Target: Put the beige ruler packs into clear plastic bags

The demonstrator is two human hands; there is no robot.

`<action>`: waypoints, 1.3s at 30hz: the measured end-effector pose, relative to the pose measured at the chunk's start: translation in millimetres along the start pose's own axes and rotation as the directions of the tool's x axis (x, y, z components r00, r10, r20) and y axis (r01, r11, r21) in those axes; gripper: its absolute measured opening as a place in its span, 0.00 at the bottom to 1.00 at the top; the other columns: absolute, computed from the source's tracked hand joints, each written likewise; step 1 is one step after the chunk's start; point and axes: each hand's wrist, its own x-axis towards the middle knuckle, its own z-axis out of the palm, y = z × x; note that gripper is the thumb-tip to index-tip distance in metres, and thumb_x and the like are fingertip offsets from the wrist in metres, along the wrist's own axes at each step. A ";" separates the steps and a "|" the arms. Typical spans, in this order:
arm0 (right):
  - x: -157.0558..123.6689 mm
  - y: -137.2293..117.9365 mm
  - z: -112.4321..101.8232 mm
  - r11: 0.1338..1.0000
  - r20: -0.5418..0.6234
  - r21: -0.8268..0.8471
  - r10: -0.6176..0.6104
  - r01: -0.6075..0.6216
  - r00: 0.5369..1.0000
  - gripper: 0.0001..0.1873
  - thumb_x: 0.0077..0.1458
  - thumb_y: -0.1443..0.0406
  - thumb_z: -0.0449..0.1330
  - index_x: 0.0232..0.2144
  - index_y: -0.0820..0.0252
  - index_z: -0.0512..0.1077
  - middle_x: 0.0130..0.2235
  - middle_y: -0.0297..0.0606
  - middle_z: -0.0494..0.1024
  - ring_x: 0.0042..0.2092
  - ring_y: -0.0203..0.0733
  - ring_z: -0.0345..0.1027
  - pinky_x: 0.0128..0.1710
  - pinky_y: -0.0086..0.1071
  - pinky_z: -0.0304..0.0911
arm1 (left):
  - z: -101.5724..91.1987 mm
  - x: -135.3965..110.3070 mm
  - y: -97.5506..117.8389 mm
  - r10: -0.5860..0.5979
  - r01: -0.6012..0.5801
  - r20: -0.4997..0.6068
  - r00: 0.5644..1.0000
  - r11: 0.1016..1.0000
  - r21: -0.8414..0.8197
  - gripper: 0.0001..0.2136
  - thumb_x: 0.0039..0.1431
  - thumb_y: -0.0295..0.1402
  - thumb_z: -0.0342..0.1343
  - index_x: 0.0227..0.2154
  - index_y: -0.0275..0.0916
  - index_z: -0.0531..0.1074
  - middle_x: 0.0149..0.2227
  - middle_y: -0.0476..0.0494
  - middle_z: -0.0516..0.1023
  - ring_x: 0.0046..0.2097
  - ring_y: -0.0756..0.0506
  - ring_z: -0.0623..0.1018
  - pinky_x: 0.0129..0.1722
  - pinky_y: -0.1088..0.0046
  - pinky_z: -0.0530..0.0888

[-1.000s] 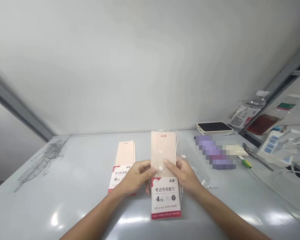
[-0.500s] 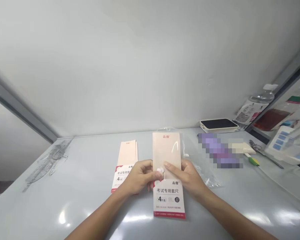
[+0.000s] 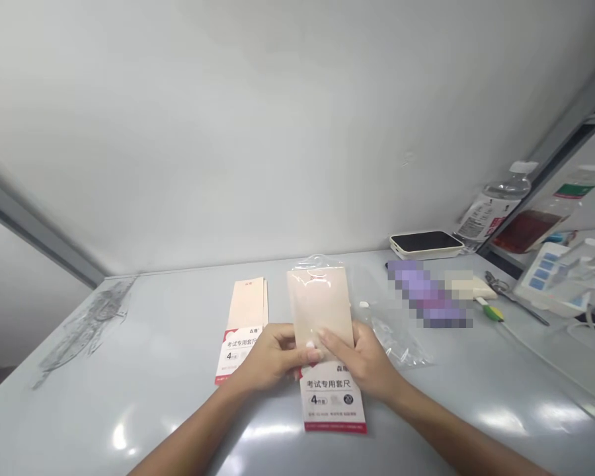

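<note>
As both hands [image 3: 272, 357] [image 3: 361, 360] pinch, the packet [image 3: 320, 311] tilts left.

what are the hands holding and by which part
Both hands hold a ruler-set packet around its middle, the left hand at its left edge and the right hand at its right edge.

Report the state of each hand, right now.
Left hand: closed, holding the bagged ruler set.
Right hand: closed, holding the same bagged ruler set.
</note>
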 end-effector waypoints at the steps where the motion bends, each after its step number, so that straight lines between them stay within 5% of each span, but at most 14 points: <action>1: -0.9 -1.0 -0.3 1.000 0.004 -0.007 -0.009 0.009 1.000 0.15 0.54 0.55 0.56 0.34 0.62 0.71 0.26 0.38 0.76 0.27 0.42 0.73 0.26 0.32 0.67 | 0.8 -0.6 1.5 0.006 -0.006 0.003 1.000 1.000 -0.006 0.10 0.48 0.37 0.60 0.24 0.33 0.72 0.20 0.51 0.68 0.21 0.55 0.65 0.21 0.79 0.61; 12: -4.9 6.6 -5.7 0.952 0.082 -0.223 -0.194 0.208 0.978 0.14 0.56 0.57 0.54 0.35 0.62 0.70 0.32 0.40 0.75 0.34 0.42 0.71 0.34 0.34 0.68 | 1.3 -6.2 4.6 0.109 -0.106 0.084 0.991 0.994 -0.038 0.09 0.47 0.34 0.61 0.23 0.33 0.69 0.24 0.49 0.67 0.28 0.52 0.67 0.28 0.75 0.64; 22: -9.0 5.3 -10.9 0.842 0.233 -0.334 -0.362 0.424 0.902 0.12 0.58 0.64 0.52 0.37 0.57 0.75 0.38 0.40 0.78 0.43 0.44 0.71 0.46 0.37 0.65 | 9.7 -18.0 7.3 0.283 -0.269 0.006 0.959 0.907 0.323 0.13 0.50 0.38 0.57 0.19 0.35 0.65 0.25 0.47 0.66 0.29 0.50 0.66 0.30 0.74 0.64; 31: -17.6 -0.2 -9.9 0.862 0.204 -0.395 -0.256 0.318 0.945 0.14 0.57 0.61 0.51 0.39 0.56 0.75 0.40 0.41 0.77 0.46 0.50 0.69 0.49 0.43 0.62 | 16.0 -26.0 14.0 0.219 -0.199 -0.018 0.976 0.914 0.355 0.15 0.51 0.39 0.56 0.16 0.37 0.63 0.22 0.47 0.65 0.27 0.50 0.65 0.26 0.73 0.63; 36: -5.7 -5.0 -4.3 0.982 0.010 -0.174 -0.071 0.072 0.997 0.15 0.56 0.56 0.54 0.42 0.59 0.67 0.35 0.40 0.77 0.35 0.43 0.72 0.37 0.37 0.69 | 8.9 -13.1 12.9 0.166 -0.099 -0.318 0.933 0.972 0.214 0.14 0.53 0.44 0.53 0.30 0.37 0.68 0.25 0.48 0.71 0.26 0.51 0.69 0.23 0.76 0.65; 39: 2.8 -0.2 -5.9 0.996 0.018 -0.073 0.051 -0.050 0.999 0.18 0.54 0.53 0.55 0.40 0.59 0.65 0.33 0.39 0.77 0.32 0.42 0.73 0.34 0.37 0.69 | 1.4 -3.7 11.4 0.062 0.005 -0.470 0.881 0.990 0.140 0.18 0.53 0.48 0.51 0.34 0.37 0.66 0.20 0.50 0.70 0.20 0.52 0.69 0.17 0.78 0.63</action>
